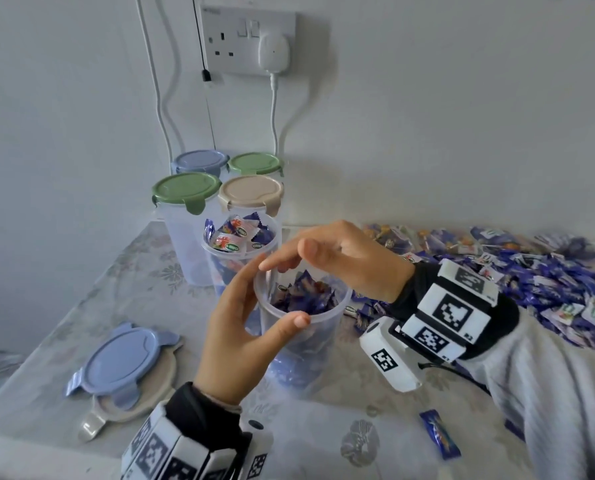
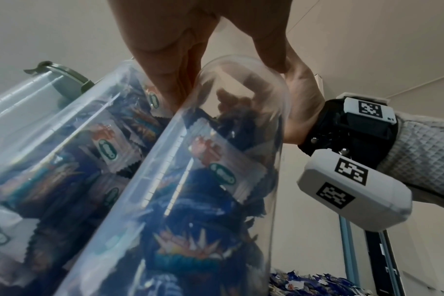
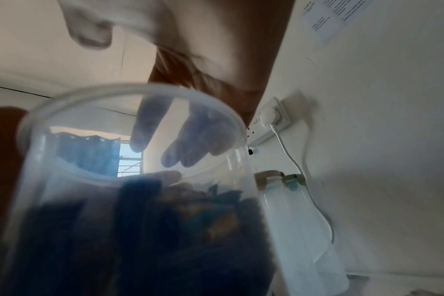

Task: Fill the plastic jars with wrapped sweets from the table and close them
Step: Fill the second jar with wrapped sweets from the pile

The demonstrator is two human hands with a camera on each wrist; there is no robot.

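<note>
Currently on view:

1. Near jar [image 1: 301,327]: clear plastic, lidless, standing upright with its long axis vertical and mouth facing up; wrapped sweets are filling it most of the way.
2. Left hand [image 1: 235,327]: curving round the near jar's rim, thumb tip lying on the near edge, fingers reaching to the far edge, so it is gripping the jar.
3. Right hand [image 1: 349,259]: hovering just above the jar mouth, palm down, fingers loosely extended, holding nothing visible.
4. Second open jar [image 1: 240,247]: standing upright just beyond the left hand's fingertips, sweets heaping above its rim.
5. Labels: sweet wrappers are showing a green oval logo and a red motif; the lettering is too small to read. Wrist bands are carrying black-and-white square codes.
6. Loose sweets [image 1: 531,282]: lying in a blue-purple heap beyond and to the right of the right hand's wrist; one blue sweet [image 1: 439,438] is lying alone, nearer than that wrist.
7. Blue lid [image 1: 117,363]: lying flat on a beige lid [image 1: 143,400], left of the left hand.
8. Four lidded jars [image 1: 185,202]: standing upright beyond both hands, under the wall socket [image 1: 247,39].
</note>
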